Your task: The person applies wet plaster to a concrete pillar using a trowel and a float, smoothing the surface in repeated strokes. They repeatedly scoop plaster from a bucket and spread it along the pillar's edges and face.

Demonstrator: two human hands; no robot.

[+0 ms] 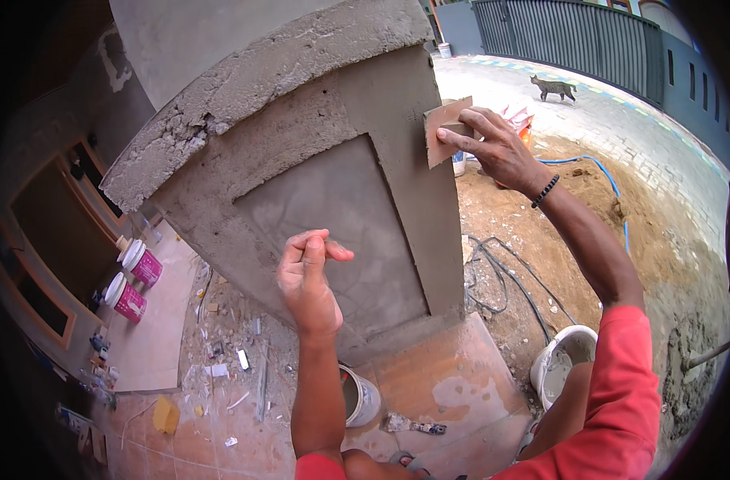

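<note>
My right hand (pixel 497 148) grips a small plastering float with a flat pinkish-beige plate (pixel 438 128), its handle partly covered by my fingers. The plate stands at the upper right edge of a cement-plastered pillar (pixel 429 208); I cannot tell whether it presses on the surface. My left hand (pixel 311 280) is raised before the grey recessed panel (pixel 341 208), fingers curled in toward the thumb, with nothing visible in them. Above the panel runs a rough, curved concrete ledge (pixel 277 68).
Below stand a bucket (pixel 365 400) and a white bucket (pixel 553 372) with grey residue. A scraper (pixel 413 426) lies on the tiles. Cables (pixel 509 276), a sand heap (pixel 577 184) and a blue hose (pixel 601 164) are at right, pink tubs (pixel 145 264) at left. A cat (pixel 554 88) is on the paving.
</note>
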